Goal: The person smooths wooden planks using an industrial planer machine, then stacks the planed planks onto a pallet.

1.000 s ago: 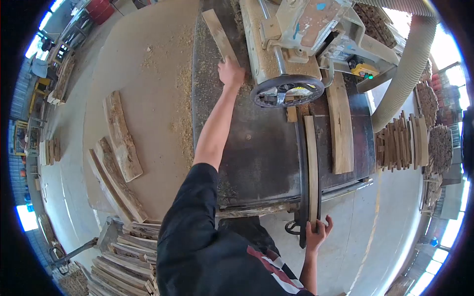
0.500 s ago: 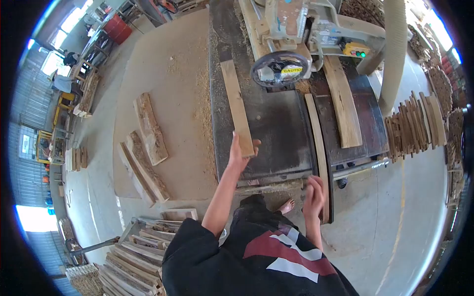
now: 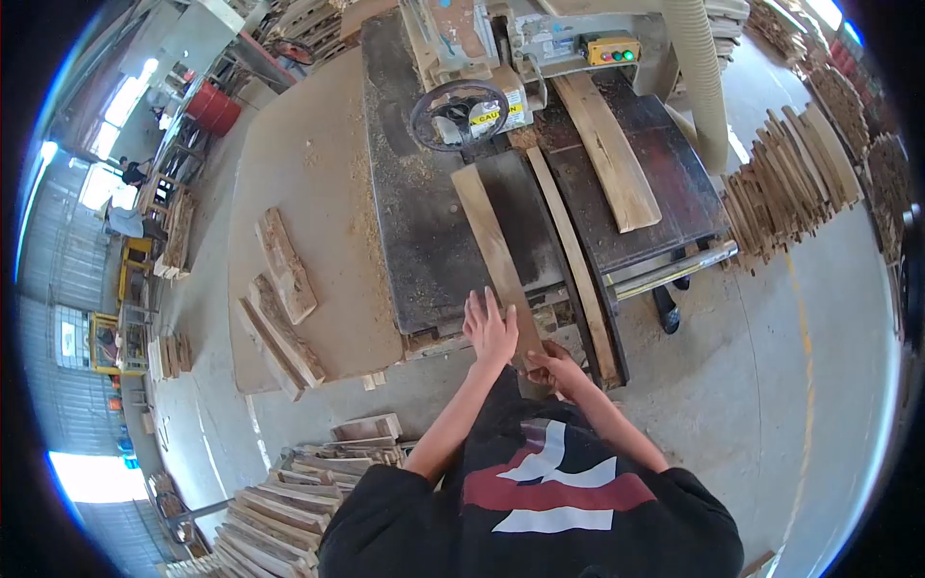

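A long pale plank (image 3: 491, 243) lies lengthwise on the dark saw table (image 3: 424, 231), its far end near the black handwheel (image 3: 461, 113). My left hand (image 3: 489, 330) rests flat on the plank's near part, fingers spread. My right hand (image 3: 551, 366) grips the plank's near end, which overhangs the table's front edge. A second thin strip (image 3: 568, 252) lies just right of the plank along the table's slot.
A wider board (image 3: 609, 154) lies on the right table wing. A machine head with a yellow control box (image 3: 613, 49) and a dust hose (image 3: 701, 77) stand behind. Bark slabs (image 3: 284, 289) lie on the left sheet; stacked offcuts (image 3: 279, 501) below left, upright slats (image 3: 785, 193) at right.
The plank was pulled back from the machine's left side to the table front. My right hand left the thin strip and took the plank's near end; my left hand now lies on it.
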Motion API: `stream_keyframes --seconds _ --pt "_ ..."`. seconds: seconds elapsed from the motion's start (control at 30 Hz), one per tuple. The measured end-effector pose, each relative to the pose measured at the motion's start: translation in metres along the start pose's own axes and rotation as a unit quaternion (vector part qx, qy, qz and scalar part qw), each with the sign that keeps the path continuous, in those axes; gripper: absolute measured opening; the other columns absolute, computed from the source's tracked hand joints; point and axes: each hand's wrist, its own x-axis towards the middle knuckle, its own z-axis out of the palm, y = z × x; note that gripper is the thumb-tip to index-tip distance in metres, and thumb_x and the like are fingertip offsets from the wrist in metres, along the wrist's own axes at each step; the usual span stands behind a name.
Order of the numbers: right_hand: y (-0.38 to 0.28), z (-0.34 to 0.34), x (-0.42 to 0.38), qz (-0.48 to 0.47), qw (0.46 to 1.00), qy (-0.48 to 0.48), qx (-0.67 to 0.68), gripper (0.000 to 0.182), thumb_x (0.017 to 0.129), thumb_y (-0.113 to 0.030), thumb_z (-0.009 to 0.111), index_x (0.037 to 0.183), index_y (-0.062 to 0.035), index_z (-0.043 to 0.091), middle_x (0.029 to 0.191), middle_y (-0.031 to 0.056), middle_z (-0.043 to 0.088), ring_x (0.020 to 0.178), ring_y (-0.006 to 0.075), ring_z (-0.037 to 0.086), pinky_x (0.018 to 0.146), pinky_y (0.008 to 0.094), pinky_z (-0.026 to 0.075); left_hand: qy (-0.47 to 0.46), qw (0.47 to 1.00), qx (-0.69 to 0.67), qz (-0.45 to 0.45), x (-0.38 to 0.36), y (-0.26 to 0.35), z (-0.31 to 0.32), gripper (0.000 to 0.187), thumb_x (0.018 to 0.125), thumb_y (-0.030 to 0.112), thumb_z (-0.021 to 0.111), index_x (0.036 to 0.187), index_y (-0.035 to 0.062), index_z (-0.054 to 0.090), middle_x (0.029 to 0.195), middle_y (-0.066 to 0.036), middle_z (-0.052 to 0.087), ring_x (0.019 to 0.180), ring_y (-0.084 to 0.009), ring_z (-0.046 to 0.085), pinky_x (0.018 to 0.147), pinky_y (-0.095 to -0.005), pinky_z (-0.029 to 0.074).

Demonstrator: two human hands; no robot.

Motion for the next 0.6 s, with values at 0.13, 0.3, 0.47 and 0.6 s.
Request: stream_keyframes --seconds 0.13,0.3,0.47,0.6 --pt "0.025 -0.014 0.000 0.031 0.942 0.009 0.334 0.052 0.095 -0.038 0.070 0.131 -0.0077 0.048 0.119 0.0119 0.063 0.091 0.0235 0.068 0.068 0.0282 0.059 -0.014 0.998 -0.052 -0.010 0.027 0.029 0.039 0.061 0.105 0.042 0.036 0.154 0.0046 0.034 0.161 -0.023 0.024 0.151 -0.0441 0.015 0.119 -0.0574 0.014" --pt "0.001 -0.018 0.012 0.009 0.947 0.134 0.294 0.056 0.101 -0.056 0.052 0.129 -0.0083 0.051 0.122 0.0117 0.059 0.092 0.0227 0.068 0.065 0.0273 0.057 0.016 0.994 -0.082 -0.070 0.068 0.091 0.047 0.057 0.104 0.035 0.042 0.147 -0.0023 0.039 0.160 -0.028 0.022 0.151 -0.0418 0.014 0.118 -0.0604 0.015" --pt "-0.039 -0.018 0.035 0.002 0.980 0.093 0.176 0.059 0.103 -0.060 0.042 0.125 -0.0070 0.054 0.109 0.0088 0.065 0.083 0.0196 0.068 0.058 0.0253 0.051 0.078 0.983 -0.106 -0.128 0.126 0.109 0.063 0.051 0.103 0.031 0.045 0.144 0.0008 0.043 0.161 -0.023 0.023 0.152 -0.0390 0.016 0.118 -0.0575 0.016" --pt "-0.068 -0.007 0.071 -0.033 0.983 0.151 0.102 0.060 0.104 -0.059 0.039 0.112 -0.0031 0.060 0.086 0.0059 0.068 0.069 0.0149 0.066 0.054 0.0242 0.047 0.131 0.982 -0.098 -0.096 0.169 0.099 0.070 0.053 0.100 0.035 0.049 0.138 -0.0022 0.048 0.157 -0.023 0.032 0.149 -0.0379 0.024 0.118 -0.0545 0.019"
